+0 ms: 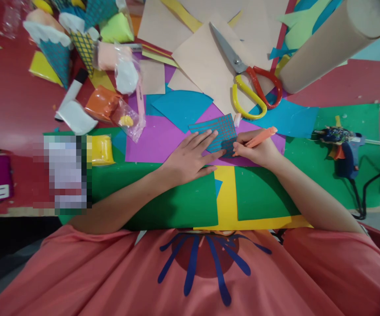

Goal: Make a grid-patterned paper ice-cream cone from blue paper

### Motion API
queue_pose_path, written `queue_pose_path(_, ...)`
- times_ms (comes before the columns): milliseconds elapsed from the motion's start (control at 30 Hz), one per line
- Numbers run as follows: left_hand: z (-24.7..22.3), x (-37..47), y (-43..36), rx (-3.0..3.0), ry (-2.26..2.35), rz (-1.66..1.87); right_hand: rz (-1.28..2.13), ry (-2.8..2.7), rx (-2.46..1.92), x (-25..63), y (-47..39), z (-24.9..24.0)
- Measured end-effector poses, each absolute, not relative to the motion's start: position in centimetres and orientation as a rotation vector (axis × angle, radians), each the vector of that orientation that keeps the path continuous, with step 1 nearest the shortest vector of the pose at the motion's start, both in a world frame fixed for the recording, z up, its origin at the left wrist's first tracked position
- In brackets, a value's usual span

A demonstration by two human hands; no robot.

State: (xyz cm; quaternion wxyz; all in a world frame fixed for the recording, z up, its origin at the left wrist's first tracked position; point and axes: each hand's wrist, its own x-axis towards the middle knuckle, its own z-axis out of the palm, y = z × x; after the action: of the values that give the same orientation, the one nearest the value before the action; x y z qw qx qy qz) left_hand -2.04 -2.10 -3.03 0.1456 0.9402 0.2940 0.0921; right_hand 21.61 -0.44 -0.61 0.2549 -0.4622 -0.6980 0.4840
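A small blue paper piece [224, 127] with a grid of dark and reddish lines lies on purple paper [153, 140]. My left hand [191, 160] rests flat on its left and lower part, fingers spread. An orange marker [260, 137] is held in my right hand [254, 149], its tip at the paper's lower right corner. Just above my right hand lies a small pale pink cap [237, 120]. Scissors [242, 68] with one yellow and one red handle lie open above the paper.
Decorated paper cones [56, 57], clay packets [102, 103] and a white marker [73, 94] lie at the upper left. A glue gun [346, 153] with its cable rests at right on green sheets [176, 197]. A beige paper roll [334, 44] stands out at the upper right.
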Motion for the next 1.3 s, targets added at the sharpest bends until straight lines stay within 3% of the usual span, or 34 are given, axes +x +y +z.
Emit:
queue_pose_path(367,-2.9,-2.0,-2.1,2.739,0.849,0.258,1.344,-1.776,-1.221,21.9,-0.4,-0.8)
queue_pose_path(567,-2.6,-2.1,-1.8,2.734,0.721,0.334,1.185,-1.427,-1.216,22.1,-0.4,-1.1)
queue_pose_path(800,-2.5,-2.4,-1.7,2.706,0.581,0.337,0.970,-1.643,-1.150,22.2,-0.7,-2.1)
queue_pose_path(1300,-2.0,-2.2,-2.1,2.756,0.877,0.291,0.980,-1.446,-1.207,21.9,-0.4,-1.9)
